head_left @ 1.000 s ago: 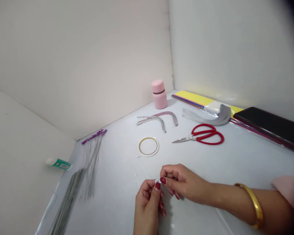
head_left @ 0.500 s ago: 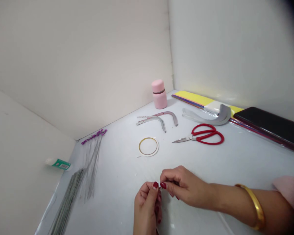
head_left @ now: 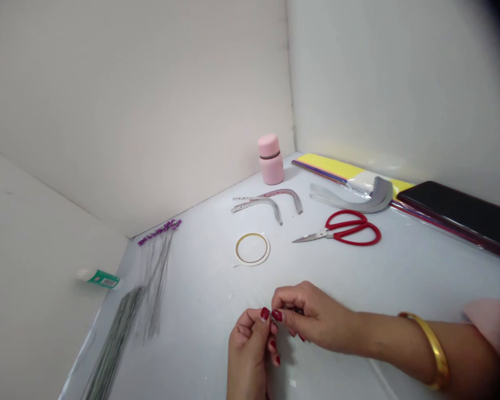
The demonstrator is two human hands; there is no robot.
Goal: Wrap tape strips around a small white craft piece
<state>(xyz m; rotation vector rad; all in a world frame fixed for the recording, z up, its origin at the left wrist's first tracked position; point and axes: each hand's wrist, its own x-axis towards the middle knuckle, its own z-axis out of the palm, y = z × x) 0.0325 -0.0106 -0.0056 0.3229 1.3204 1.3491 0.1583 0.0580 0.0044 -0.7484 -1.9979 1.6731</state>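
left hand [head_left: 248,355], right hand [head_left: 312,316] touching, gold bangle [head_left: 427,350]

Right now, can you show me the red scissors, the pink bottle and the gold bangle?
red-handled scissors [head_left: 310,238], head view, on the steel blade
pink bottle [head_left: 270,169], head view, on the body below the dark band
gold bangle [head_left: 437,347], head view, on the band around the forearm

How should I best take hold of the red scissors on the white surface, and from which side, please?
Take the red handle loops of the scissors, coming from above and from the right, the side of the right hand. The scissors lie flat with the blades pointing left, so the loops face upward and the sharp tips stay away from the fingers.
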